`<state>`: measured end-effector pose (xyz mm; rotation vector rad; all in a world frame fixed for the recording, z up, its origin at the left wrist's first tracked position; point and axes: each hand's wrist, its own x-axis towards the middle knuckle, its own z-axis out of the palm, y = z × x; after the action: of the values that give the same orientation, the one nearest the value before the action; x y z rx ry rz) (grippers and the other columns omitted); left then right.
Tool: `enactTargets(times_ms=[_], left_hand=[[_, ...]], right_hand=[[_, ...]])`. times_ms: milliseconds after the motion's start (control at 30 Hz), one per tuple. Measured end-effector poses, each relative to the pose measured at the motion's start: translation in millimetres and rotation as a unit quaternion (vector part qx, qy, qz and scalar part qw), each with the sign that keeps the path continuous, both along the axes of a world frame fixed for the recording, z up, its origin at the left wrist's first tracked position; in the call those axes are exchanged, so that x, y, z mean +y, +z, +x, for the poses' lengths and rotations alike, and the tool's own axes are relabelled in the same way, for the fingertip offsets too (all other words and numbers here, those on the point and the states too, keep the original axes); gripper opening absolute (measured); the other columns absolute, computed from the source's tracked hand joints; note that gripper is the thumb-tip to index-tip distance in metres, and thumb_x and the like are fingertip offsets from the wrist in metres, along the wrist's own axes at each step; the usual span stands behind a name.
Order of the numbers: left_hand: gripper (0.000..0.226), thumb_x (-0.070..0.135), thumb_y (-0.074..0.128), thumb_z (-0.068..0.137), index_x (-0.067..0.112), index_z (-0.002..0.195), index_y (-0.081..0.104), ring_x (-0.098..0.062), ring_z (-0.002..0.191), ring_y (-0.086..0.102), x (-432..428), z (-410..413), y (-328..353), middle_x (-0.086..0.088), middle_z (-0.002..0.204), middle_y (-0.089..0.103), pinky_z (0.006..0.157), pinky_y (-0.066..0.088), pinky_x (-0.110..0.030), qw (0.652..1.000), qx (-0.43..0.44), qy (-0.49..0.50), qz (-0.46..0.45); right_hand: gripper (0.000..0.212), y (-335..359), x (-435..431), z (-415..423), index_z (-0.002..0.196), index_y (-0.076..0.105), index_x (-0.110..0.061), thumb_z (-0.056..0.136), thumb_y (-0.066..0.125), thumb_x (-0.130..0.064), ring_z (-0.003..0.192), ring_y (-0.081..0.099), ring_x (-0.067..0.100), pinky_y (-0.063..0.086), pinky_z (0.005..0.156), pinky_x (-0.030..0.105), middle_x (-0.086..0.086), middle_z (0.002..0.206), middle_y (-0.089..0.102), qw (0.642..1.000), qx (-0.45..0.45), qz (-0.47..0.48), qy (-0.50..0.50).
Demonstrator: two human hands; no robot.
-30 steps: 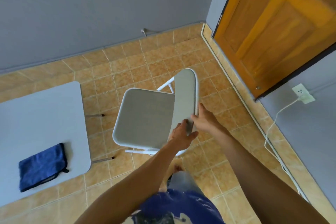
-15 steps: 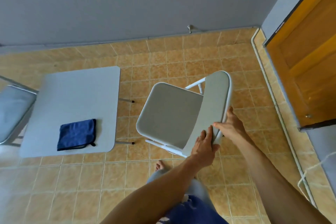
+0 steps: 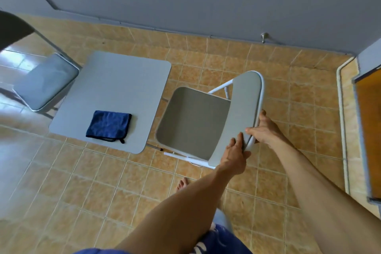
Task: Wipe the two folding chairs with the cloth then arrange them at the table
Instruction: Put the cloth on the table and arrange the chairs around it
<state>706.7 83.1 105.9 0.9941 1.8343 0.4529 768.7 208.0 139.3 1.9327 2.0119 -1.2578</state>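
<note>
A white-framed folding chair (image 3: pixel 193 121) with a grey seat stands unfolded beside the right edge of the low grey table (image 3: pixel 115 88), its seat facing the table. My left hand (image 3: pixel 235 155) grips the near end of its grey backrest (image 3: pixel 245 109). My right hand (image 3: pixel 262 129) holds the backrest's white frame from behind. A folded blue cloth (image 3: pixel 109 126) lies on the table's near part. The second folding chair (image 3: pixel 44 82), grey-seated with a darker frame, stands at the table's far left side.
The floor is tan tile. A grey wall runs along the back with a door stop (image 3: pixel 264 37) at its foot. An orange wooden door (image 3: pixel 369 130) is at the right edge. My bare foot (image 3: pixel 182 183) shows near the chair.
The view has swung left, bringing the whole table and the second chair into sight. The chair in my hands now sits closer to the table's right edge.
</note>
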Motion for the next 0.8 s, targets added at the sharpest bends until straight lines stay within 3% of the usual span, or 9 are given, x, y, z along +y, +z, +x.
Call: enactTargets(times_ms=[267, 367, 567, 800], left_hand=[[0.07, 0.03, 0.048, 0.1, 0.018, 0.157, 0.009, -0.032, 0.134, 0.04, 14, -29, -2, -0.007, 0.154, 0.029, 0.109, 0.035, -0.041, 1.0, 0.009, 0.012, 0.007], [0.07, 0.03, 0.048, 0.1, 0.02, 0.157, 0.008, -0.033, 0.133, 0.041, 14, -32, -2, -0.006, 0.152, 0.031, 0.108, 0.036, -0.042, 1.0, 0.003, 0.001, 0.003], [0.068, 0.031, 0.047, 0.101, 0.021, 0.157, 0.009, -0.031, 0.128, 0.046, 15, -36, 0, -0.006, 0.146, 0.037, 0.103, 0.038, -0.04, 1.0, 0.015, -0.017, 0.011], [0.067, 0.029, 0.044, 0.102, 0.018, 0.158, 0.008, -0.032, 0.136, 0.041, 23, -34, 7, -0.005, 0.155, 0.032, 0.109, 0.035, -0.039, 0.999, 0.035, 0.019, 0.007]], right_hand=[[0.049, -2, 21, -36, 0.121, 0.044, -0.013, 0.083, 0.074, -0.018, 0.096, 0.064, 0.031, 0.045, 0.051, 0.02, 0.015, 0.123, 0.065, 0.999, -0.019, 0.001, 0.036], [0.05, -5, 23, -38, 0.122, 0.045, -0.012, 0.083, 0.075, -0.02, 0.102, 0.066, 0.034, 0.054, 0.066, 0.029, 0.016, 0.124, 0.065, 0.999, -0.024, 0.0, 0.039], [0.048, -5, 24, -37, 0.124, 0.045, -0.013, 0.086, 0.073, -0.021, 0.104, 0.066, 0.034, 0.053, 0.074, 0.03, 0.015, 0.125, 0.065, 0.999, -0.017, 0.015, 0.035], [0.069, -5, 30, -45, 0.146, 0.033, -0.016, 0.087, 0.07, -0.022, 0.106, 0.065, 0.033, 0.054, 0.078, 0.031, 0.012, 0.128, 0.064, 0.999, 0.013, 0.022, 0.035]])
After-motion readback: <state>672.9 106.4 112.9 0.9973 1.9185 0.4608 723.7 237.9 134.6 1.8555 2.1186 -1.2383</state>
